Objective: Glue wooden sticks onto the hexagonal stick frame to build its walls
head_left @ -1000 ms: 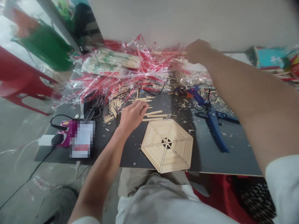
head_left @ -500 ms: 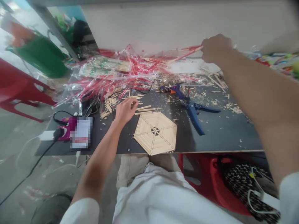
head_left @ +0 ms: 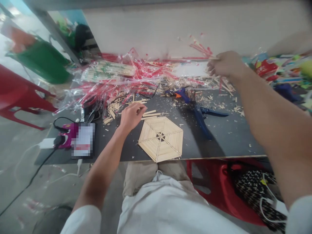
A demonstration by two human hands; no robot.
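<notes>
A flat hexagon of glued wooden sticks (head_left: 161, 138) lies near the front edge of the dark table (head_left: 224, 139). My left hand (head_left: 131, 115) rests just behind its left corner, fingers curled over loose cut sticks (head_left: 149, 113). My right hand (head_left: 225, 64) is raised at the back right, closed on a red-wrapped pair of chopsticks (head_left: 201, 48) that points up and left. A heap of red and clear chopstick wrappers (head_left: 126, 78) covers the back of the table.
A blue glue gun (head_left: 179, 93) and blue cutters (head_left: 203, 118) lie right of the hexagon. A purple device with cables (head_left: 69, 138) sits at the left. Red chairs (head_left: 17, 94) stand at the left and another red chair (head_left: 219, 188) under the table; a green bag (head_left: 44, 58) stands behind.
My right hand has pulled the wrapped chopsticks out of the pile and moved right and slightly down. The view has tilted back. My left hand stays by the cut sticks.
</notes>
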